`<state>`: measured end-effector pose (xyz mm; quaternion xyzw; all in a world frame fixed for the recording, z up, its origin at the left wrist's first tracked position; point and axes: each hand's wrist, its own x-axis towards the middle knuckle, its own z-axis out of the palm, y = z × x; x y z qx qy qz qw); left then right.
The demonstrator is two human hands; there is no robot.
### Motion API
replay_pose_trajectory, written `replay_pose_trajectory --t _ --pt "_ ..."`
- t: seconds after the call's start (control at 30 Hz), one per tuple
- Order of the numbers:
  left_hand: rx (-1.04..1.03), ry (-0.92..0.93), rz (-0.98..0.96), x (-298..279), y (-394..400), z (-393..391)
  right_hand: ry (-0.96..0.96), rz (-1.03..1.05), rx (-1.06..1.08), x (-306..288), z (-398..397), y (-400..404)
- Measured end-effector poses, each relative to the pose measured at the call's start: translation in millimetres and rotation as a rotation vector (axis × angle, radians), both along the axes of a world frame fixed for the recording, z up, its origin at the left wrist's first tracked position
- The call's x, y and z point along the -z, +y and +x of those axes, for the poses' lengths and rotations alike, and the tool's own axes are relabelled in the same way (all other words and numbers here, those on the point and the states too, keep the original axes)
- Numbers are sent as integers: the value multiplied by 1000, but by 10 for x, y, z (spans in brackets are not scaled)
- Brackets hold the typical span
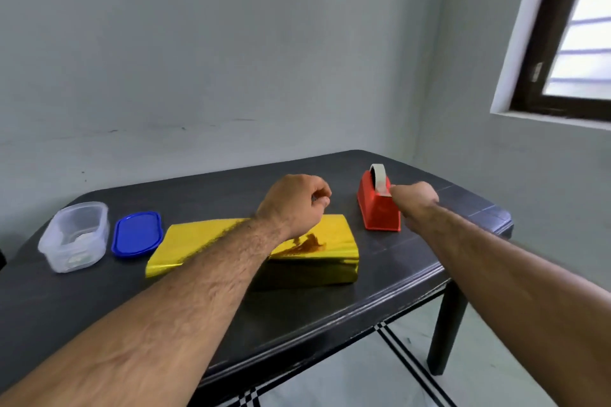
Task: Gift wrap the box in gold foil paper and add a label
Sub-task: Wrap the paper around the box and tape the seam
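Note:
The box wrapped in gold foil paper (pixel 327 251) lies flat in the middle of the dark table (pixel 330 304), with a loose foil flap sticking out at its left end. My left hand (pixel 294 201) hovers above the box's far edge with its fingers curled and nothing visible in them. My right hand (pixel 413 200) reaches the red tape dispenser (pixel 377 208) to the right of the box, and its fingertips pinch the tape end at the dispenser's cutter. A roll of pale tape (pixel 380 177) sits on top of the dispenser.
A clear plastic container (pixel 76 236) with something small inside stands at the table's left. Its blue lid (pixel 137 234) lies beside it. The table's right edge and a leg (pixel 446 334) are near my right arm. A window (pixel 575 30) is at upper right.

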<state>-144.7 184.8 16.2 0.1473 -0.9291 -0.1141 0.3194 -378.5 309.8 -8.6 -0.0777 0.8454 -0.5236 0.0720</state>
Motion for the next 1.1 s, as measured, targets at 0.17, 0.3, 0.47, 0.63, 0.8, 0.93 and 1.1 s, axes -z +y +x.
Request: replay_pose_trajectory --t 0.17,0.3,0.47,0.63,0.8,0.93,1.1 --pt "4 3 89 -63 80 -630 -272 -209 4 -135 -275 -55" --pt "-35 -129 114 -17 108 -1054 -422 -153 -38 -204 -386 -116" --pt "-131 -331 130 68 96 -1647 -473 -148 -54 -237 -441 -207" --pt "-247 -331 179 240 1 -2073 -452 -306 41 -168 -410 -304" --pt "-273 -304 197 398 -69 -2197 -459 -440 98 -189 -364 -217" --pt "-250 -289 225 398 -72 -2202 -472 -438 107 -149 -291 -129" --pt "-283 -293 205 436 -11 -2161 -443 -437 134 89 -189 -44"
